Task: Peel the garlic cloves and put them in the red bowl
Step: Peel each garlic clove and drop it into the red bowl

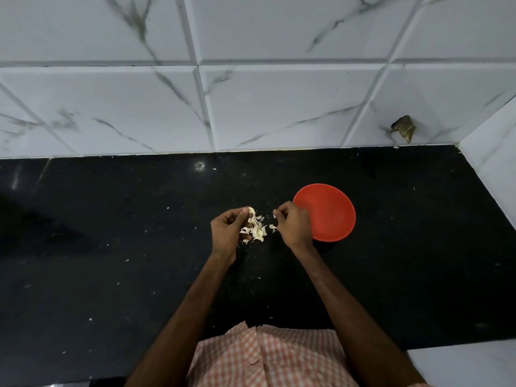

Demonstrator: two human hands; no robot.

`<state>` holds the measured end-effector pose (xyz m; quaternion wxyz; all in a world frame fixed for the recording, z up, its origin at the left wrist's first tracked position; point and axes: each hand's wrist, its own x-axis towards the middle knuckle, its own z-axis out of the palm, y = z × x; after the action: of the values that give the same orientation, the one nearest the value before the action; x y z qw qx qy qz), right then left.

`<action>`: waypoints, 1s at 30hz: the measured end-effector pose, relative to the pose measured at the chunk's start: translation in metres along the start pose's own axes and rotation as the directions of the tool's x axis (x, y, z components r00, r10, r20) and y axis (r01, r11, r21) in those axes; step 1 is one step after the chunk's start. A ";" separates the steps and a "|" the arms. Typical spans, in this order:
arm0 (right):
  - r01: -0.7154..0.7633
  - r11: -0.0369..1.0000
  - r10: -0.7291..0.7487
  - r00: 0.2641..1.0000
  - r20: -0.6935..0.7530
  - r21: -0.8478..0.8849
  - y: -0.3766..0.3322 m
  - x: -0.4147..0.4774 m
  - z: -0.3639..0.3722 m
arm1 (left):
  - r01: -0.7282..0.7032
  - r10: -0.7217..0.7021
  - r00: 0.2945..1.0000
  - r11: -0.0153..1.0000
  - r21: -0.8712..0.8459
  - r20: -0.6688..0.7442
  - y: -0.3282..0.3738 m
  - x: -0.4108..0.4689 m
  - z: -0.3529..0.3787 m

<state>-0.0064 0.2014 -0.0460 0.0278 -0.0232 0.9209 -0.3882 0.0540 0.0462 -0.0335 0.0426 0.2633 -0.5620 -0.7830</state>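
My left hand (227, 231) pinches a pale garlic clove (251, 210) between thumb and fingertips, just above a small heap of garlic cloves and skins (256, 230) on the black counter. My right hand (293, 224) is a little to the right, fingers curled, pinching a small scrap of peel (274, 216) at its fingertips. The red bowl (329, 216) sits just right of my right hand, partly hidden by it; the part of its inside that shows holds nothing.
A black stone counter (139, 247) speckled with bits of garlic skin runs to a white marble-tiled wall (251, 107) behind. A side wall (497, 169) closes off the right. A white surface (460, 367) shows at the lower right.
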 end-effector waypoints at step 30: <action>-0.038 0.908 0.014 0.998 0.060 0.416 -0.026 -0.017 0.014 | -0.161 0.175 0.985 0.872 0.463 0.014 -0.005 0.001 0.004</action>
<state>0.0123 0.1746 -0.0370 0.0631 -0.0152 0.8158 -0.5747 0.0528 0.0508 -0.0373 0.0546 0.2271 -0.7521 -0.6162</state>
